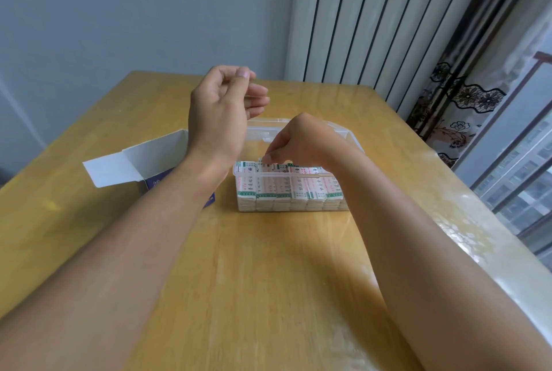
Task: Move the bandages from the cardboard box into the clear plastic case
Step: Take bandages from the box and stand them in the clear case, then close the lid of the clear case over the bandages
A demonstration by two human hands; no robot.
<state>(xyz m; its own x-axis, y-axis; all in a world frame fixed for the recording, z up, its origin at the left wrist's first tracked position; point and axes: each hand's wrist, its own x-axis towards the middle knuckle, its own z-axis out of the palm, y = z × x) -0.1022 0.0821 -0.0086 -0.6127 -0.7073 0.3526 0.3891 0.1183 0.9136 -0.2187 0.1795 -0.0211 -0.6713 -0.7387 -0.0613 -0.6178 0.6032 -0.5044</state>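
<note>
At the left of the frame, the cardboard box (140, 167) lay on the wooden bench (268, 266) with its white flap folded out toward the left edge and its white inside showing; the blue printed side faced the camera, partly hidden by the left forearm. No bandages could be seen inside it from this angle.

Above the middle of the frame, the left hand (227, 102) was raised off the bench over the box and the far edge of the case, palm turned rightward, its fingers loosely curled and holding nothing.

Just right of the box, at the centre, stood the clear plastic case (254, 175), lid tipped back behind it. It was packed with rows of bandages (286, 191) in white wrappers with green and red print, standing on edge and reaching the rim.

The right hand (301, 143) hung over the case with the wrist bent down, its fingertips (266, 158) resting on the tops of the bandages; whether they pinched one could not be told.

At the far right were a striped curtain (373, 18) and a window (525, 167).
</note>
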